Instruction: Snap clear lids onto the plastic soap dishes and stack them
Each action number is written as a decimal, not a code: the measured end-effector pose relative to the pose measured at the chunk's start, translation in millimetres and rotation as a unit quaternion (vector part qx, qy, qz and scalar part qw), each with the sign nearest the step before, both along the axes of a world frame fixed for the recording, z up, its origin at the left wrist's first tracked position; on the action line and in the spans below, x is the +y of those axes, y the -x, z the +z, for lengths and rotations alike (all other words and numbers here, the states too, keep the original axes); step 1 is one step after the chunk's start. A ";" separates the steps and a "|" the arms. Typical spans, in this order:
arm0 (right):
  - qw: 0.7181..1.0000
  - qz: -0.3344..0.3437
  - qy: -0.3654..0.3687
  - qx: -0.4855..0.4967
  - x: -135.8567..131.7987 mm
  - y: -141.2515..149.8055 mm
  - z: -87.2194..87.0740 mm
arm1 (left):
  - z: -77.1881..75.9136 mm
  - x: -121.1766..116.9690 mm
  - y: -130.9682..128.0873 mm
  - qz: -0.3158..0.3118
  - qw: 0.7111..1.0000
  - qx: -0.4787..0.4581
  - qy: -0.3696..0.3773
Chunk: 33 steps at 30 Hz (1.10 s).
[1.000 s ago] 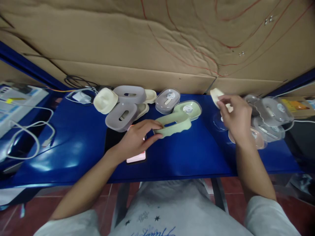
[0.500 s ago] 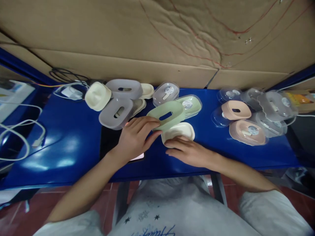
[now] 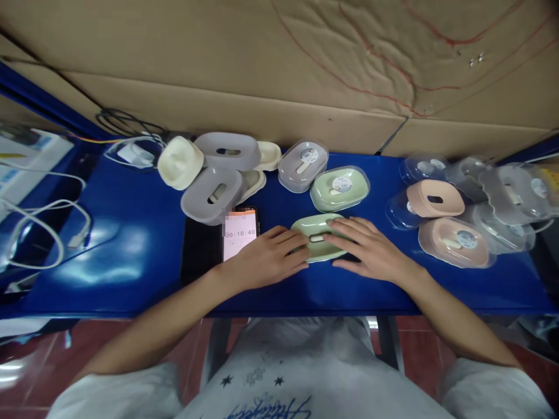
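Observation:
A pale green soap dish (image 3: 317, 240) lies on the blue table (image 3: 144, 256) in front of me, its slotted green top seated over the cream tray. My left hand (image 3: 266, 259) rests on its left end with fingers stretched flat. My right hand (image 3: 371, 250) presses on its right end, fingers also flat and spread. Both hands cover the dish's sides, and only its middle and far rim show.
A phone (image 3: 239, 233) showing a timer lies left of the dish. Behind are a lidded green dish (image 3: 339, 188), a lidded grey dish (image 3: 303, 157), grey tops (image 3: 212, 195) and a cream tray (image 3: 180, 162). Pink dishes (image 3: 454, 241) and clear lids (image 3: 510, 186) crowd the right. Cables (image 3: 43, 227) lie far left.
My left hand lowered the green slotted top onto the cream tray that my right hand brought over from the right. Both hands now lie flat on the joined dish, and the phone is uncovered.

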State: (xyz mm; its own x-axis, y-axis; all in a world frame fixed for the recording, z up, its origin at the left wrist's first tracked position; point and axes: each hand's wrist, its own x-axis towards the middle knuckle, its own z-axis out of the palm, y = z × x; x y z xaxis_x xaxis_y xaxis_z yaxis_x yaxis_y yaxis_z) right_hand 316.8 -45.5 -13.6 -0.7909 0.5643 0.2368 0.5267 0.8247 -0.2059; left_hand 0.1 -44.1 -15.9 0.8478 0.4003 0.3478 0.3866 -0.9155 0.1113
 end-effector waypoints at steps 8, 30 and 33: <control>0.999 0.011 0.047 0.001 -3.8 10.5 -3.3 | -2.0 0.0 -0.9 0.000 1.000 0.027 0.000; 0.919 -0.375 -0.070 -0.104 1.5 -25.3 7.0 | 2.7 5.9 4.8 0.030 0.999 0.030 0.027; 0.910 -0.396 -0.058 -0.108 -1.1 -25.0 2.8 | 5.3 5.7 6.5 0.044 0.998 0.022 0.030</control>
State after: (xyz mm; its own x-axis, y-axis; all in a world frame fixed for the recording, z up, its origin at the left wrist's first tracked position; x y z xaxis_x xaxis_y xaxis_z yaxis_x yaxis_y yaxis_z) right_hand 341.8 -46.6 -10.8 -0.1819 0.9585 0.2194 0.9833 0.1781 0.0373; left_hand -6.3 -38.4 -10.6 0.8228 0.4923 0.2839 0.4704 -0.8703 0.1460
